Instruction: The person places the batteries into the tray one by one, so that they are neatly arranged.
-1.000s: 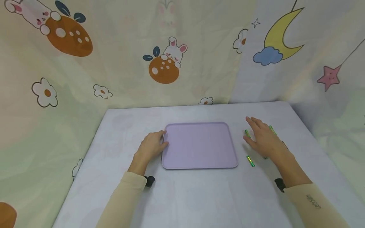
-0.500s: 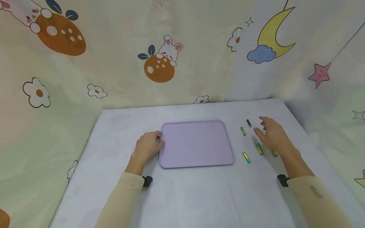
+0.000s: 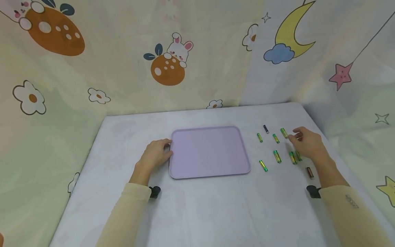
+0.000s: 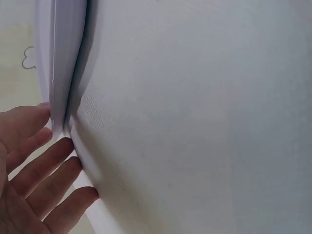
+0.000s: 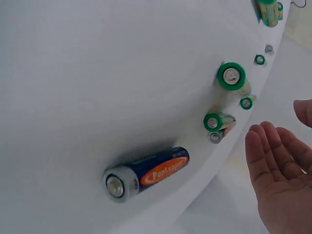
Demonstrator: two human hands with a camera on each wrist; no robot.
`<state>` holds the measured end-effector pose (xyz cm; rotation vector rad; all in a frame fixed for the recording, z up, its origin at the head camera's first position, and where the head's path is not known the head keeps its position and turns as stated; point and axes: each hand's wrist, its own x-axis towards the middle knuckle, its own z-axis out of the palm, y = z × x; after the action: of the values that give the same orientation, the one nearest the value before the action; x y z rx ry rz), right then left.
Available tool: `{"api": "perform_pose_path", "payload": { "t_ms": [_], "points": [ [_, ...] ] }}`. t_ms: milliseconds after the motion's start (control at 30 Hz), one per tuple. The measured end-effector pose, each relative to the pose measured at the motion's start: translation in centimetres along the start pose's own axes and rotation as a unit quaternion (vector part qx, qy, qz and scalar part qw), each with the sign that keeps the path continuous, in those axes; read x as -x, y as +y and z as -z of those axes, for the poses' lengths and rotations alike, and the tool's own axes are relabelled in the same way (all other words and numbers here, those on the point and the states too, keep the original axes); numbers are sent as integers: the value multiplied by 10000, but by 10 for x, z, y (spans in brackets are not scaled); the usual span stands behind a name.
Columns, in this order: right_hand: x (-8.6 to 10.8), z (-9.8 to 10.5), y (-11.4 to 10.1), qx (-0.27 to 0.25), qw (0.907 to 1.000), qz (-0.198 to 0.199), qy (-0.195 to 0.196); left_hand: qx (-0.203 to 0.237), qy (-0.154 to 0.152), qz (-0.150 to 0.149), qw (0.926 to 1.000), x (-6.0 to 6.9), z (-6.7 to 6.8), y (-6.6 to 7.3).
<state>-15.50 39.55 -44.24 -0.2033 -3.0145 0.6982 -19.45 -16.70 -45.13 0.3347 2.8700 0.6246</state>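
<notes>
My left hand (image 3: 155, 153) rests at the left edge of a lilac tray (image 3: 210, 152), thumb and fingertips touching its rim. In the left wrist view, the left fingers (image 4: 51, 183) are loosely bent beside the tray's corner (image 4: 61, 73). My right hand (image 3: 308, 143) hovers at the right of the table, its fingertips close to a green battery (image 3: 284, 133). Seen from the right wrist, the fingers (image 5: 268, 156) are nearly straight, thumb apart, nothing held. Nearest that camera lies a navy-and-orange battery (image 5: 148, 173).
Several other green-gold batteries, such as one battery (image 3: 277, 156), lie scattered right of the tray. A small dark battery (image 3: 266, 129) lies at the back and a brownish one (image 3: 310, 173) nearer the front. A white cloth (image 3: 200, 209) covers the table; a printed curtain (image 3: 123, 61) hangs behind.
My right hand has moved right, off the batteries, uncovering several of them. My left hand stays at the tray's edge. The head view has shifted slightly.
</notes>
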Motion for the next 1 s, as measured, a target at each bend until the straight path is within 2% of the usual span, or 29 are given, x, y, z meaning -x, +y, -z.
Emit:
{"api": "perform_pose_path", "payload": {
  "t_ms": [100,233,367,500,667,867,1000],
  "points": [
    [-11,-6,1,-201,9998,-50,-65,26,-32,102,9999,3,3,-6],
    [-28,-14,3,-418,9982,-250,-345,85,-22,218,9997,8,4,-11],
    [-42,-13,10,-396,9956,-534,-659,229,46,195,9995,5,3,-8],
    [-50,-10,15,-365,9934,-755,-779,329,81,146,9993,-1,2,-3],
    [-53,-12,13,-319,9922,-902,-798,318,29,224,9992,-2,2,-2],
    [-51,-9,-1,-209,9913,-1049,-774,289,-62,96,9995,-2,4,-3],
    [-49,-4,-14,-476,9913,-996,-719,274,-120,56,9995,-2,4,-4]
  ]
}}
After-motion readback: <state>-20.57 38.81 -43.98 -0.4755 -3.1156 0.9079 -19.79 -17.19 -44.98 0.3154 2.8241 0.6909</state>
